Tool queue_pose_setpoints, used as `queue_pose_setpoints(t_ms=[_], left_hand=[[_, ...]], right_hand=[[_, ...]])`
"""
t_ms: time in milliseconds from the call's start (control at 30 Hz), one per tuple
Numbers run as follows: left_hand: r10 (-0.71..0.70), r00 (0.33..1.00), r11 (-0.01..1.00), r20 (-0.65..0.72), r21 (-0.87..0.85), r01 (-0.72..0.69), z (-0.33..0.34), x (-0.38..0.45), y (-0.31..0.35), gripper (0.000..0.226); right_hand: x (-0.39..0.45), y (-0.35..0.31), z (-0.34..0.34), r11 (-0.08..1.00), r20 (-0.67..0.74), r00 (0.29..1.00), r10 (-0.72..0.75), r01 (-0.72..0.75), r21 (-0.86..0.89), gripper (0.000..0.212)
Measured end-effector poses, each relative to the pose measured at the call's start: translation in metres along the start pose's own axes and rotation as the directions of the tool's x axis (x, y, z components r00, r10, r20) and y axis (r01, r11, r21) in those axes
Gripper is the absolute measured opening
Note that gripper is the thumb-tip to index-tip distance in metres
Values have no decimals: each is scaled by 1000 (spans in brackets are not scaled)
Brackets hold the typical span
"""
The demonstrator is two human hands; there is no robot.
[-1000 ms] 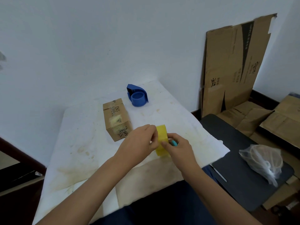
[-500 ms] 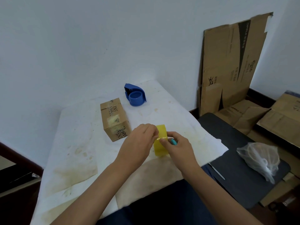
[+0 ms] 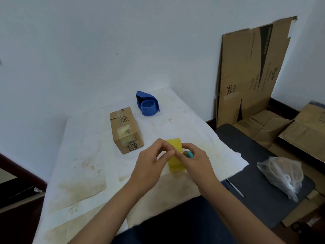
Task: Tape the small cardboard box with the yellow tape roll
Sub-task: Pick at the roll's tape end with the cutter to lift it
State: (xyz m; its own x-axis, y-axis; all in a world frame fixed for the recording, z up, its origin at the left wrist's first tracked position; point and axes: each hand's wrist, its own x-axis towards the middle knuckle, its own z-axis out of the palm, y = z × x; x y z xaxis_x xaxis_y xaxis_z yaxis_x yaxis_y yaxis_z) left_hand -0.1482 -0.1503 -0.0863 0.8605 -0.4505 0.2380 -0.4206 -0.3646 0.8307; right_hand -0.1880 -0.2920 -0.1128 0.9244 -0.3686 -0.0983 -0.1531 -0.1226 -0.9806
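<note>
1. Your left hand (image 3: 151, 162) is curling its fingers and pinching at the front face of the yellow tape roll (image 3: 175, 155), thumb and fingertips meeting right at the tape's surface.
2. Your right hand (image 3: 197, 161) is gripping the same roll from its right side, and a small teal object (image 3: 190, 154) is showing between its fingers; what it is cannot be told.
3. You are holding the roll on edge, just above the white paper-covered counter (image 3: 84, 155), near its front right part.
4. The small cardboard box (image 3: 125, 130) is lying on the counter just beyond and to the left of your hands, apart from them, with patches of tape already showing on its top and printed letters on its near end.
5. A blue tape dispenser (image 3: 147, 105) is sitting farther back, near the wall, just right of the box.
6. To your right, a dark board (image 3: 246, 155) is carrying a clear plastic bag (image 3: 281, 173), and flattened cardboard sheets (image 3: 249, 71) are leaning against the wall.
</note>
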Motion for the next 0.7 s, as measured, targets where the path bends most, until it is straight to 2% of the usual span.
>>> queue_pose_setpoints(t_ms=[67, 133, 233, 333, 467, 567, 700], left_hand=[[-96, 995, 980, -5, -178, 93, -3, 2, -2, 5], [-148, 988, 955, -32, -264, 135, -4, 5, -3, 4], [-129, 990, 970, -59, -214, 113, -1, 11, 0, 5], [-103, 992, 986, -68, -135, 93, 3, 16, 3, 5], [-72, 991, 997, -112, -7, 71, 7, 19, 1, 6], [-75, 985, 997, -156, -12, 74, 8, 22, -4, 4], [-71, 984, 997, -162, -51, 63, 8, 25, -7, 5]], right_hand=[[0, 1, -3, 1000, 15, 1000, -3, 3, 14, 42], [1, 1, -4, 999, 35, 999, -38, 39, -21, 46], [10, -3, -5, 971, 9, 977, -213, 213, -112, 25], [17, -9, -8, 956, 18, 966, -260, 260, -137, 3], [24, -13, -11, 940, 47, 964, -262, 265, -216, 16], [27, -13, -12, 939, 47, 961, -272, 276, -207, 10], [28, -12, -13, 942, 42, 955, -292, 295, -160, 18]])
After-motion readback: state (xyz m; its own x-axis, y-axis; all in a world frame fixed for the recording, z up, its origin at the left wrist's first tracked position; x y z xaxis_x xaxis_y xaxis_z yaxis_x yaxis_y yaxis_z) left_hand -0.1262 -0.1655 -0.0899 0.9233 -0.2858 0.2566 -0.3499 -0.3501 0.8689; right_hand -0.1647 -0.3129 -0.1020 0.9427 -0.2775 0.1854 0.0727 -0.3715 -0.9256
